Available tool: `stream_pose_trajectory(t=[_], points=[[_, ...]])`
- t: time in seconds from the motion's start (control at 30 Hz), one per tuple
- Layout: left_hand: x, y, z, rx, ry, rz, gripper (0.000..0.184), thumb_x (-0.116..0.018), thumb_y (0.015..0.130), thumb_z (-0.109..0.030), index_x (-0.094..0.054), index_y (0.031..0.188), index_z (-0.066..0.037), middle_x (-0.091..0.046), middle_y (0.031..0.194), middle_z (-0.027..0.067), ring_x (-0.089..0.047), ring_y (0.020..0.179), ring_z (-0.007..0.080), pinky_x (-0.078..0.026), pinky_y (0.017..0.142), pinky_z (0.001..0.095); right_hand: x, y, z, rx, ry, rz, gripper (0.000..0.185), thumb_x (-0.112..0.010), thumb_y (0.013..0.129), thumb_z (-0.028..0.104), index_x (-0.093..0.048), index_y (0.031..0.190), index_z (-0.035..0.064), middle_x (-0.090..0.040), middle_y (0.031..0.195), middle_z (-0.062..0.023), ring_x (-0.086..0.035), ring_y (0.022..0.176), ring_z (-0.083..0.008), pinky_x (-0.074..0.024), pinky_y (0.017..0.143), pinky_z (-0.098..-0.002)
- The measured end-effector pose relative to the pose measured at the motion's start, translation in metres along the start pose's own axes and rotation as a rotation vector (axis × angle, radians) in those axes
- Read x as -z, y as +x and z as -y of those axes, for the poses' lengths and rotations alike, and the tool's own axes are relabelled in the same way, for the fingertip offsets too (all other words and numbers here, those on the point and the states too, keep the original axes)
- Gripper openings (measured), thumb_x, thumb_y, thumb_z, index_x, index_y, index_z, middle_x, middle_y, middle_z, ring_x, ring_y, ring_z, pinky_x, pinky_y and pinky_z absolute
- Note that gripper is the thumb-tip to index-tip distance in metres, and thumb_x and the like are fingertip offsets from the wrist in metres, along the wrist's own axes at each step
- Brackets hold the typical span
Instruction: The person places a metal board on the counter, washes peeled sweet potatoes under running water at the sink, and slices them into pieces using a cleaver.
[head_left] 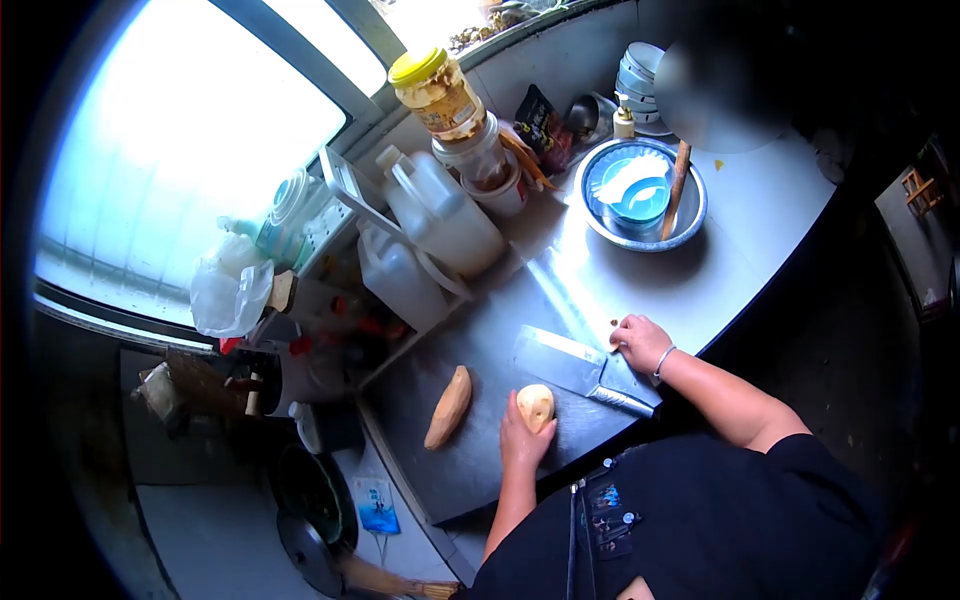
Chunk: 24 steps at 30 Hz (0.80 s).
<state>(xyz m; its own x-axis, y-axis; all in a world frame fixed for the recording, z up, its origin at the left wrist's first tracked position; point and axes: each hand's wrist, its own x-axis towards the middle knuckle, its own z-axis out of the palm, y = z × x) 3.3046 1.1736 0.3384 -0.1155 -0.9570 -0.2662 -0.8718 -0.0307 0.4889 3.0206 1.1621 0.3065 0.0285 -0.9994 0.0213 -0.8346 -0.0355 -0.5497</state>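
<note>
My left hand (pixel 522 440) is wrapped round a pale, rounded peeled potato (pixel 537 402) on the metal worktop (pixel 480 470). My right hand (pixel 641 342) is at the right side of the worktop, its fingers pinched together; what they hold, if anything, is too small to name. A cleaver (pixel 562 362) with a broad blade lies flat between the two hands, its metal handle (pixel 624 400) toward my body. Left of my left hand, apart from it, rests a long peeled sweet potato (pixel 448 408).
A metal basin (pixel 693 228) holding a blue bowl and a wooden stick stands on the white counter (pixel 765 235). Plastic jugs (pixel 440 215) and a yellow-lidded jar (pixel 440 95) line the wall. Stacked bowls (pixel 640 80) stand behind. A wok lid (pixel 308 545) is at the lower left.
</note>
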Motion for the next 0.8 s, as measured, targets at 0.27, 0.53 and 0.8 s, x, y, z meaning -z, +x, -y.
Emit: stream_pose_trajectory(t=[0.27, 0.53, 0.8], points=[[0.0, -0.001, -0.002, 0.03, -0.007, 0.002, 0.094, -0.079, 0.061, -0.027, -0.024, 0.136, -0.008, -0.048, 0.118, 0.0256, -0.049, 0.108, 0.0395, -0.041, 0.091, 0.0417, -0.002, 0.022, -0.011, -0.036, 0.029, -0.156, 0.01, -0.055, 0.078, 0.01, -0.06, 0.087, 0.0089, -0.055, 0.088, -0.0122, -0.055, 0.086, -0.0303, -0.0462, 0.076, -0.0384], [-0.004, 0.0, 0.003, -0.042, -0.022, -0.045, 0.094, -0.079, 0.06, -0.028, -0.025, 0.135, -0.006, -0.049, 0.117, 0.0258, -0.048, 0.108, 0.0404, -0.041, 0.091, 0.0428, -0.003, 0.045, 0.001, -0.107, -0.042, 0.126, 0.013, -0.052, 0.082, 0.017, -0.057, 0.087, 0.0065, -0.055, 0.088, -0.0171, -0.057, 0.081, -0.0339, -0.0465, 0.074, -0.0405], [-0.005, 0.0, 0.005, -0.026, -0.032, -0.039, 0.092, -0.078, 0.061, -0.029, -0.027, 0.135, -0.009, -0.047, 0.119, 0.0223, -0.046, 0.11, 0.0392, -0.039, 0.093, 0.0422, 0.003, 0.046, 0.0, -0.167, -0.08, 0.218, 0.013, -0.052, 0.081, 0.011, -0.059, 0.089, 0.0045, -0.059, 0.09, -0.0205, -0.058, 0.086, -0.0355, -0.0471, 0.077, -0.0401]])
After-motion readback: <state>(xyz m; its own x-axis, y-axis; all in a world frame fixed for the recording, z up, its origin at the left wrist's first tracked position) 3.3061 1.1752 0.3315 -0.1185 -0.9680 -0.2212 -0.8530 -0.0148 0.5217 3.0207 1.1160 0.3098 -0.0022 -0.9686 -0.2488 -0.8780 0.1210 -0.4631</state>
